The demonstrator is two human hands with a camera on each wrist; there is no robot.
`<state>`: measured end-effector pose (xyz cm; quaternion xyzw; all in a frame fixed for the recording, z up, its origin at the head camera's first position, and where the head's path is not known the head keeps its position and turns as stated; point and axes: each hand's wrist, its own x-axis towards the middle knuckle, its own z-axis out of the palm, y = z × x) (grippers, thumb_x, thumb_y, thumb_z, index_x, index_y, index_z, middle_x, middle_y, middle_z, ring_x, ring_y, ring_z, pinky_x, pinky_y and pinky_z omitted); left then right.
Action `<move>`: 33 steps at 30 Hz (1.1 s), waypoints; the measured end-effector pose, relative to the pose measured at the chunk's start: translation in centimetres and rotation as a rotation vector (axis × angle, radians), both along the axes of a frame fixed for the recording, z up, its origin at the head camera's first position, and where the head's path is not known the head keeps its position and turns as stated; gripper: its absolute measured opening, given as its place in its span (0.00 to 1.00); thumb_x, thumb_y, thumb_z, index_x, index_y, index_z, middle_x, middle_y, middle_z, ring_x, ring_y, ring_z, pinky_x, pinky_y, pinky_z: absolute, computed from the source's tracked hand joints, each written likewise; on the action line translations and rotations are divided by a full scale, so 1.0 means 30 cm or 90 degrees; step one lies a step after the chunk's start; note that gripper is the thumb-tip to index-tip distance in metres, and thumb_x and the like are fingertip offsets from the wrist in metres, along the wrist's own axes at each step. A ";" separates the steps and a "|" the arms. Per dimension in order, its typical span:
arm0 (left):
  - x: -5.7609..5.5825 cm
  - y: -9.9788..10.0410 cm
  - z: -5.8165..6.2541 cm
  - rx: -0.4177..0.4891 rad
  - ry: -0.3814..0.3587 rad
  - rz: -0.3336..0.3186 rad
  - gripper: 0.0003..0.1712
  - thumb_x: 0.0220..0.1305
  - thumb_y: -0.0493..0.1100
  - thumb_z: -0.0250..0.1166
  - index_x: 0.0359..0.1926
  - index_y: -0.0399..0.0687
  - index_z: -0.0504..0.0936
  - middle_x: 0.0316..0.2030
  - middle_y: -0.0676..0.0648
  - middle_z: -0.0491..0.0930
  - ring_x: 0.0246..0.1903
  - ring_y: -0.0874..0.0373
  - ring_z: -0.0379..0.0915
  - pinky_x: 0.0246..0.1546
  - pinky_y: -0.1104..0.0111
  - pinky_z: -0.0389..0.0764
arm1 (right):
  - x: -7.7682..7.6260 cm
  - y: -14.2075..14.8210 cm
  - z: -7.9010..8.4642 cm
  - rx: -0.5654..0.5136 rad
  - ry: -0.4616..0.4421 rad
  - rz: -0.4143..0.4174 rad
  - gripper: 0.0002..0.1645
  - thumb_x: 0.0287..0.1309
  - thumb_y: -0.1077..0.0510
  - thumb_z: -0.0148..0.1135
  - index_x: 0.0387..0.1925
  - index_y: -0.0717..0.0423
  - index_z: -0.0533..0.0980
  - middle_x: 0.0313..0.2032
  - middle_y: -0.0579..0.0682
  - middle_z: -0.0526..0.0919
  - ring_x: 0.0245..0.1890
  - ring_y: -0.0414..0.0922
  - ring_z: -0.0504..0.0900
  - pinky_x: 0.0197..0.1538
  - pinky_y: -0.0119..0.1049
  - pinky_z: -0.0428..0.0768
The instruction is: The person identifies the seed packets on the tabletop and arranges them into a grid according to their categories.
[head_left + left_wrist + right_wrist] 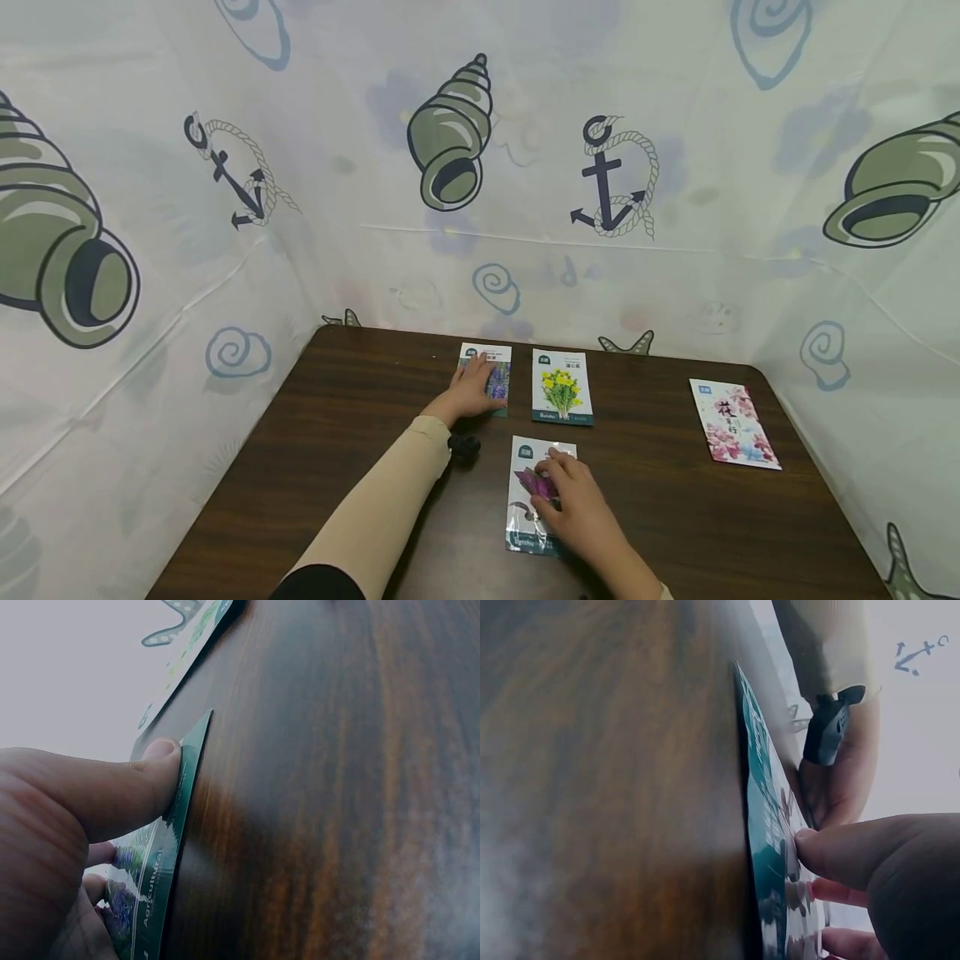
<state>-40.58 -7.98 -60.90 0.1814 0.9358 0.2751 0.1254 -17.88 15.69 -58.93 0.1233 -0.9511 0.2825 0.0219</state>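
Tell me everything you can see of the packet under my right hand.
The packet is thin, shiny and white, looking like plastic or coated paper. A purple picture sits mid-front, a teal emblem at top left, a teal band with pale lettering along the slightly wavy bottom edge. It lies face up on the brown table. Your right hand rests on it, thumb touching the front, hiding much of its right side.

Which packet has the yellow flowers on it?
The back-row packet between the purple-flower packet under the left hand and the pink-blossom packet at far right. Its flowers are yellow; the front packet, under the right hand, shows purple.
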 end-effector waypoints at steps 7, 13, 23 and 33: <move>0.008 0.001 0.009 0.010 0.003 0.001 0.57 0.71 0.60 0.74 0.88 0.47 0.54 0.90 0.42 0.37 0.90 0.44 0.26 0.88 0.43 0.31 | -0.022 -0.013 0.005 -0.003 -0.001 0.035 0.24 0.63 0.52 0.80 0.59 0.47 0.83 0.74 0.60 0.77 0.74 0.63 0.75 0.74 0.65 0.76; 0.002 0.004 0.013 0.006 0.007 -0.002 0.57 0.71 0.59 0.74 0.88 0.45 0.54 0.90 0.41 0.38 0.90 0.43 0.27 0.88 0.42 0.32 | -0.044 -0.022 0.009 -0.010 -0.047 0.060 0.27 0.64 0.49 0.79 0.63 0.45 0.82 0.77 0.58 0.74 0.76 0.63 0.72 0.75 0.67 0.74; -0.014 0.002 -0.007 -0.018 0.001 0.004 0.59 0.70 0.63 0.74 0.89 0.49 0.53 0.90 0.44 0.37 0.90 0.45 0.26 0.89 0.44 0.31 | -0.077 -0.034 0.021 -0.050 -0.053 0.143 0.31 0.65 0.51 0.78 0.67 0.52 0.80 0.80 0.64 0.69 0.78 0.70 0.69 0.75 0.73 0.71; -0.010 0.007 -0.002 -0.018 0.002 0.002 0.58 0.71 0.61 0.73 0.89 0.48 0.53 0.90 0.43 0.37 0.90 0.44 0.26 0.88 0.43 0.31 | -0.092 -0.057 0.019 -0.074 -0.063 0.182 0.34 0.67 0.53 0.76 0.70 0.55 0.77 0.82 0.66 0.65 0.81 0.70 0.63 0.77 0.74 0.68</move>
